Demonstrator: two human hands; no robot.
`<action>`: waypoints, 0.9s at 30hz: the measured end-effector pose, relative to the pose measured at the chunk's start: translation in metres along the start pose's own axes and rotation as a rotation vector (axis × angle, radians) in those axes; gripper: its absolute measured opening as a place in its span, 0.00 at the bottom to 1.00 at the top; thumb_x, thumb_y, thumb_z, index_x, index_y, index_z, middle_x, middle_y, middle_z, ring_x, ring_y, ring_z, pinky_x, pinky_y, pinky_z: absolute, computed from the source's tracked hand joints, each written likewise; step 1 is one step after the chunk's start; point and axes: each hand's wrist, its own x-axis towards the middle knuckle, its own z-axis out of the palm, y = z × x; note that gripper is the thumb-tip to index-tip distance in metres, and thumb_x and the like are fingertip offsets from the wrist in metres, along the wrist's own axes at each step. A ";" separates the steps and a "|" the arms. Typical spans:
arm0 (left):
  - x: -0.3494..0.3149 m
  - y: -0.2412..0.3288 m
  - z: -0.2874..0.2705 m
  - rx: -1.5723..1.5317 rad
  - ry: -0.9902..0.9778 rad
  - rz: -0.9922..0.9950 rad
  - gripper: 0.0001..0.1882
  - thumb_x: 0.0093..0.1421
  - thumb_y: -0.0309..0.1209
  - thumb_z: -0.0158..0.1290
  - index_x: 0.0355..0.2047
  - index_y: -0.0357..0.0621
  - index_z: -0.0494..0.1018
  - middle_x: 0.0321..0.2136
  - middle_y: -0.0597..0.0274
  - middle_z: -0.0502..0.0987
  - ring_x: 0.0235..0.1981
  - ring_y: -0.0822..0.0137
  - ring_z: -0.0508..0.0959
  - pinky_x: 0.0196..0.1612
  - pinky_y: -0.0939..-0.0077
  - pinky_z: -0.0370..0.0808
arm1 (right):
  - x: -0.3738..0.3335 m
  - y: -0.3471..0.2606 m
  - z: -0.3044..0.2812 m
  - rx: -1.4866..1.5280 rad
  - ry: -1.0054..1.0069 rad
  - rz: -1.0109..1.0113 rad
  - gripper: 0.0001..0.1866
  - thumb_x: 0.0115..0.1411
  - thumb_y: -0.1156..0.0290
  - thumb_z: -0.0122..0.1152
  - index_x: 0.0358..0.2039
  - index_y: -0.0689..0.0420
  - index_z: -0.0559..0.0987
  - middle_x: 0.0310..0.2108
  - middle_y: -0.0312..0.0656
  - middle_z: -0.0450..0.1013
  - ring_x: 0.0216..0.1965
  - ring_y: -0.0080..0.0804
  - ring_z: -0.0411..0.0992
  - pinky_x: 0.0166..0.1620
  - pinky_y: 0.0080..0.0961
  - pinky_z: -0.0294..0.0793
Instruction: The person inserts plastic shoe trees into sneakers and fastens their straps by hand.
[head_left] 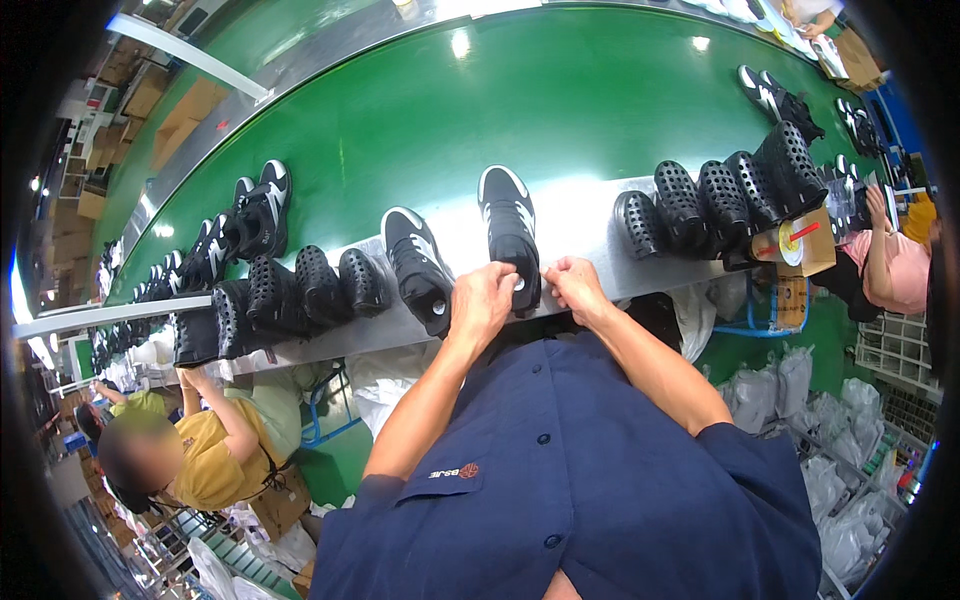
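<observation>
In front of me a black sneaker [509, 225] with a white toe and sole lies on the metal edge of the table, its heel toward me. My left hand [482, 304] is closed at the left side of its heel collar, fingers pinched against it. My right hand [577, 290] is closed just right of the heel, thumb and fingertips together; whatever they hold is too small to make out. A white round patch shows inside the shoe's opening. A matching sneaker [414, 262] lies to the left, near my left wrist, untouched.
Black perforated shoe forms [680, 200] stand to the right, and more forms [318, 285] to the left. Further sneakers [262, 212] line the green belt [400, 130]. A cup with a red straw [778, 243] sits by a carton at right. Co-workers [215, 450] work on both sides.
</observation>
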 end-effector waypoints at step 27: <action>-0.008 -0.016 0.012 0.234 0.036 -0.086 0.18 0.57 0.33 0.62 0.40 0.34 0.68 0.30 0.40 0.76 0.32 0.41 0.79 0.35 0.52 0.76 | -0.032 -0.056 0.032 -0.849 0.348 -1.028 0.11 0.55 0.72 0.64 0.38 0.55 0.74 0.34 0.42 0.71 0.37 0.44 0.74 0.36 0.39 0.77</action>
